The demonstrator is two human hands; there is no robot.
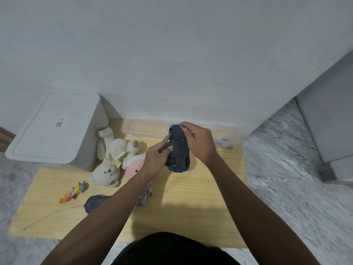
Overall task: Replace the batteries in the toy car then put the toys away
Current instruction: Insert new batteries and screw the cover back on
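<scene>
Toy-strewn wooden board (191, 217), bin (55, 129)

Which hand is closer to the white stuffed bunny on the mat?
Left. The left hand grips the toy car just right of the bunny; the right hand holds the car's far side, farther away.

The dark grey remote controller with the thin wire antenna (95, 203) is half hidden under the left forearm, same for the pink round-faced plush (133, 167). Contents of the clear plastic compartment box (145, 126) are too blurry to make out.
</scene>
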